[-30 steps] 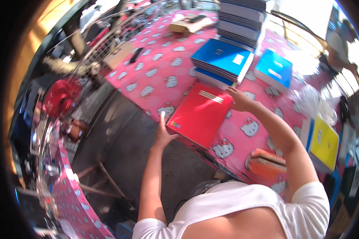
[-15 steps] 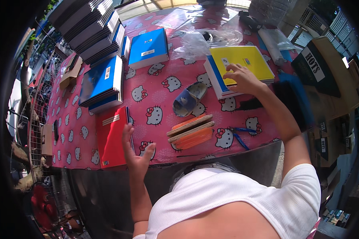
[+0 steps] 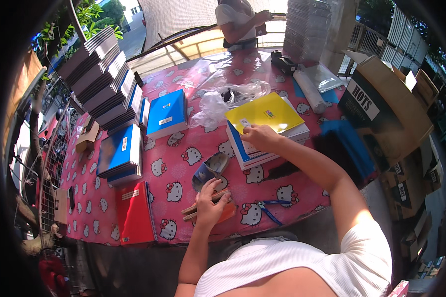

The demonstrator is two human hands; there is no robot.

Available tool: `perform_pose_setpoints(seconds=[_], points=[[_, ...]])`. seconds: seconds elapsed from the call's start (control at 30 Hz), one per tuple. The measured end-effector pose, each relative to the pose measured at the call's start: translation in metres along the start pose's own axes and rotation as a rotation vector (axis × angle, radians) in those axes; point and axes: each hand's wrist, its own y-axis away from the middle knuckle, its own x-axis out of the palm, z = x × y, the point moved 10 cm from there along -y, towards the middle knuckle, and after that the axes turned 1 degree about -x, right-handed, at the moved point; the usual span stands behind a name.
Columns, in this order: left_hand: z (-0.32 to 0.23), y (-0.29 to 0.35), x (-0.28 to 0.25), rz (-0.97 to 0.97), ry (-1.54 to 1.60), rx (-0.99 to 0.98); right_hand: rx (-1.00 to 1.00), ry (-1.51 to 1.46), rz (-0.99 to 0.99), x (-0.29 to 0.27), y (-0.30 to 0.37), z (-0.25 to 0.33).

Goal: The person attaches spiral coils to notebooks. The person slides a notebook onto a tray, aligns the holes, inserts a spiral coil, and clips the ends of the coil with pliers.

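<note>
Head view: the right hand (image 3: 261, 137) pinches the yellow notebook (image 3: 273, 113) by its near-left corner, atop a notebook stack (image 3: 244, 156). Nearer and left of that notebook, the left hand (image 3: 210, 207) curves over orange blocks (image 3: 228, 214); whether it grips, I cannot tell.

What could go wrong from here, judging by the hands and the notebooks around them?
The rectangular yellow-covered notebook could slip or bend, since the right hand grips it only near one corner.

The tall stack of pale-edged paper notebooks has staggered edges, so a bump might slide some off.

The red spiral-bound notebook lies at the near edge of the pink patterned tablecloth; a passing arm could perhaps knock it down.
</note>
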Motion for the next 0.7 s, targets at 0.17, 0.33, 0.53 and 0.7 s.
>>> perform_pose_setpoints(seconds=[0.17,0.33,0.53,0.7], points=[[-0.01,0.007,0.004,-0.065,-0.234,-0.014,-0.074,0.263,0.159,0.024,0.005,0.022],[-0.01,0.009,-0.002,-0.142,-0.249,0.002,-0.107,-0.197,0.114,0.012,-0.002,0.0],[-0.028,0.01,0.004,-0.187,-0.33,0.248,-0.13,-0.3,0.233,0.002,-0.009,-0.012],[-0.039,0.002,0.003,-0.159,-0.374,0.392,-0.119,-0.359,0.209,0.002,-0.009,-0.021]])
